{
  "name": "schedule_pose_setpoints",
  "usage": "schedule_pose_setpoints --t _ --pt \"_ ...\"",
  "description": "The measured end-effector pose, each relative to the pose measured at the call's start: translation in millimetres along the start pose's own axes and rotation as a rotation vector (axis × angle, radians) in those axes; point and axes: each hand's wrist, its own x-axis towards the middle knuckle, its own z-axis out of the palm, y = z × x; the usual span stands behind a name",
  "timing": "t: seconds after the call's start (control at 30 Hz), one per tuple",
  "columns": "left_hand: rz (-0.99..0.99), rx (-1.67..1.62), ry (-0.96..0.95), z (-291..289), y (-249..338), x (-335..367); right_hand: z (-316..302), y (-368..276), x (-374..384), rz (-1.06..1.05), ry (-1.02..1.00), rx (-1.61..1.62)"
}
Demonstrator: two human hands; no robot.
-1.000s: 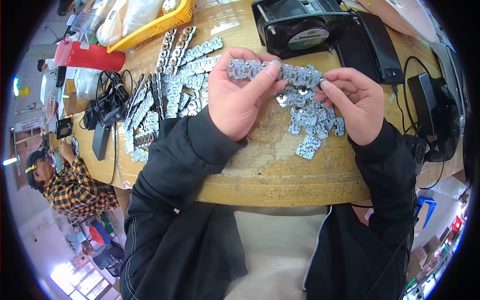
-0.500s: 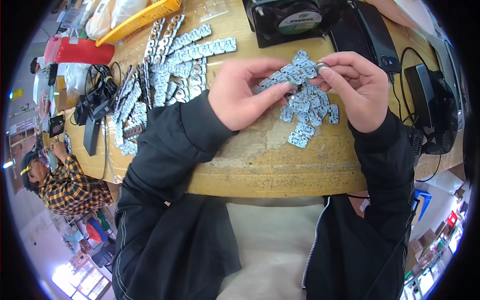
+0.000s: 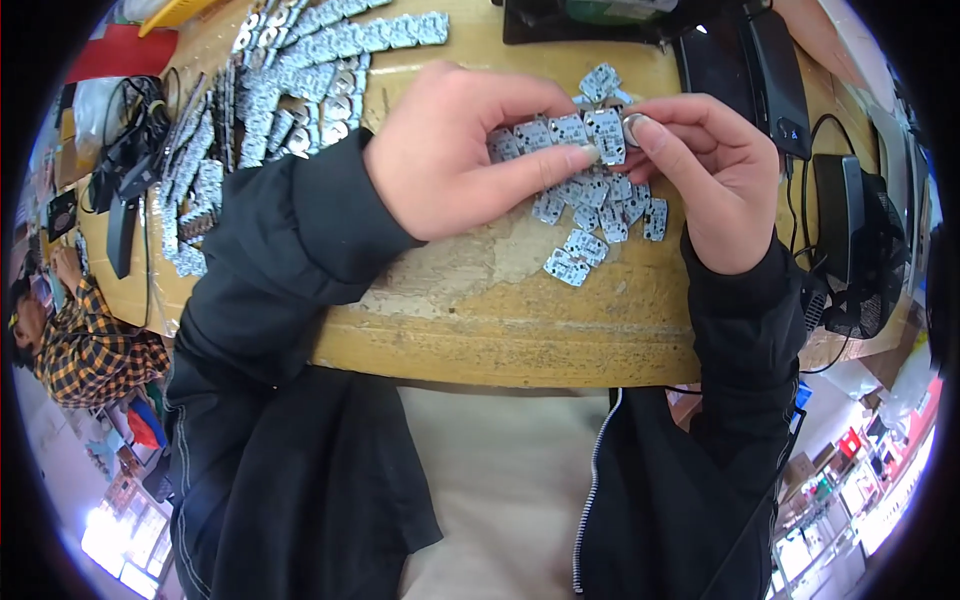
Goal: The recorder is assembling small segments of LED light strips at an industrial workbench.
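Note:
My left hand is closed around a strip of small white circuit boards, its thumb lying across the front. The strip's right end board sticks out beyond that thumb. My right hand pinches a small round silvery coin cell between thumb and fingers, at the strip's right end. Whether the coin cell touches the end board, I cannot tell. Below both hands lies a pile of separated circuit boards, two of them a little nearer to me. Another board shows just beyond the strip.
Many board strips are heaped on the table at left, some carrying round metal parts. Black cables and an adapter lie farther left. Black devices stand at the back and right. A person in a checked shirt sits at far left.
The strip in my left hand has turned so its boards face me more squarely. My right hand still pinches the coin cell at its end. The whole view has shifted.

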Motion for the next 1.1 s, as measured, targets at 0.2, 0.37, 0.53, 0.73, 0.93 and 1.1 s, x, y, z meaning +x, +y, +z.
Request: schedule_pose_setpoints --t 0.2,0.37,0.53,0.73,0.93,1.1 --pt "0.097 0.116 -0.063 -3 -8 1 3 1 -3 0.025 -0.074 -0.1" --pt "0.175 0.151 -0.108 -6 -5 1 7 -2 -5 -0.002 -0.1 -0.187" --pt "0.14 0.146 -0.108 -5 -7 -1 5 0 -7 -0.032 -0.09 -0.211" --pt "0.226 0.166 -0.031 -1 -14 -3 6 -6 -8 0.011 -0.069 -0.178" --pt "0.161 0.071 -0.102 -4 0 -2 6 -5 -8 -0.002 -0.086 -0.274" --pt "0.259 0.169 -0.096 -5 -5 0 5 -4 -7 0.012 -0.109 -0.265"
